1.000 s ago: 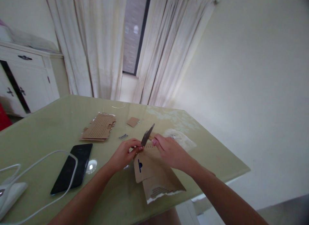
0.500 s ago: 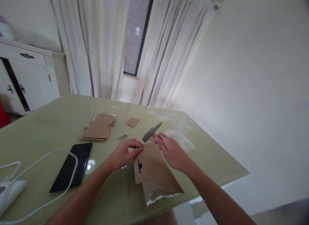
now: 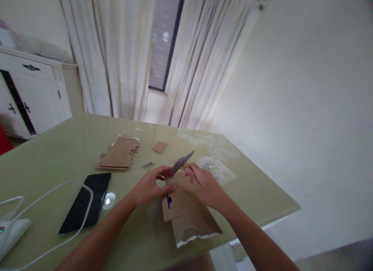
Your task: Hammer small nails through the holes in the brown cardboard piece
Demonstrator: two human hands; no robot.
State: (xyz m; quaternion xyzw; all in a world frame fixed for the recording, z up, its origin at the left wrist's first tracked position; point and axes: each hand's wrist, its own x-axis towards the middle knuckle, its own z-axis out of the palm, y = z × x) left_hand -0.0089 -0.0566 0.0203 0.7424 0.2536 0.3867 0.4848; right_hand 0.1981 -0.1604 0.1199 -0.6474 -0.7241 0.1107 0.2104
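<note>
Where the green table (image 3: 58, 154) reaches the left edge of the view, one white device (image 3: 10, 232) lies partly cut off, and one white cable (image 3: 62, 185) loops from it across one black phone (image 3: 87, 203) lying flat. Beyond the phone rests one stack of perforated cardboard sheets (image 3: 119, 154); the number of sheets in it cannot be made out. One small metal piece (image 3: 148, 164) and one small cardboard scrap (image 3: 160, 147) lie just past the hands.

The left hand (image 3: 150, 187) is flattened, fingers extended, pressing on the left upper edge of the cardboard piece (image 3: 186, 212). This piece lies near the table's front edge, directly under and between both hands; it carries rows of small holes at its far end, one dark blue mark, and a torn near edge. The holes are too small to count.

The right hand (image 3: 205, 185) is closed around the handle of one hammer (image 3: 182, 162). The handle is almost entirely hidden in the fist; only the grey head projects, tilted up to the right, hovering just above the perforated end of the cardboard piece. Contact between head and cardboard cannot be determined.

To the right of the hands lies one pale, translucent plastic bag (image 3: 217, 169), its contents indistinct.
</note>
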